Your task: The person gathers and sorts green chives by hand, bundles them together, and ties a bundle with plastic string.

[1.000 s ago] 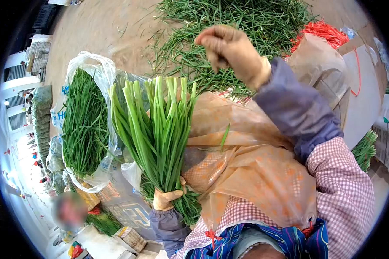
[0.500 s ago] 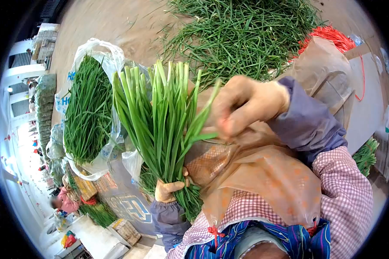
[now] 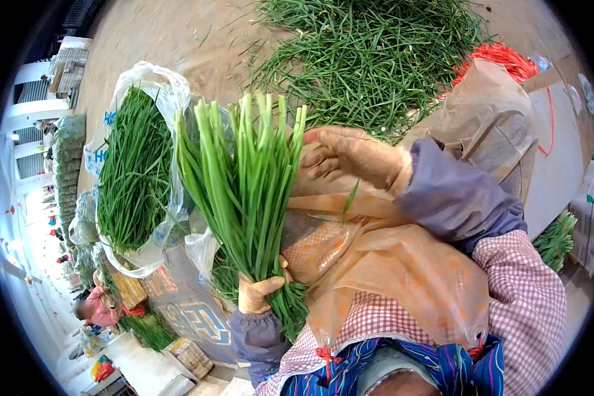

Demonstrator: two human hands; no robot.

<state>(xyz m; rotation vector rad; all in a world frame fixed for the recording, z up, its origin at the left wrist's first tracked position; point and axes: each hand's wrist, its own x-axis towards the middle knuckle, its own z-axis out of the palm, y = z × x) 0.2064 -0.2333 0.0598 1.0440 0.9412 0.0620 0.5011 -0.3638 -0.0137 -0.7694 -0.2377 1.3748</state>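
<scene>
A thick bunch of green stalks [image 3: 247, 191] stands upright, its pale cut ends at the top. Around its lower part my left hand [image 3: 259, 294], in a tan glove, is closed. My right hand [image 3: 356, 158], also gloved, is just right of the bunch's upper stalks, with its fingers curled toward them; whether it pinches a stalk is hidden. A loose green blade [image 3: 350, 200] lies on the translucent orange apron [image 3: 402, 264] below my right hand. Left of the bunch, a white plastic bag [image 3: 177, 86] holds more green stalks [image 3: 133, 175].
A large heap of loose green leaves [image 3: 376, 59] covers the ground ahead. Red ties [image 3: 501, 59] lie at the upper right beside brown plastic [image 3: 485, 109] and a pale board [image 3: 558, 152]. Farther left are a person in pink [image 3: 102, 307], stacked goods [image 3: 68, 171] and a yellow crate [image 3: 129, 290].
My right hand came down from above the heap to the bunch, then drew a blade off to the right. It is now back beside the stalks. My left hand keeps its hold.
</scene>
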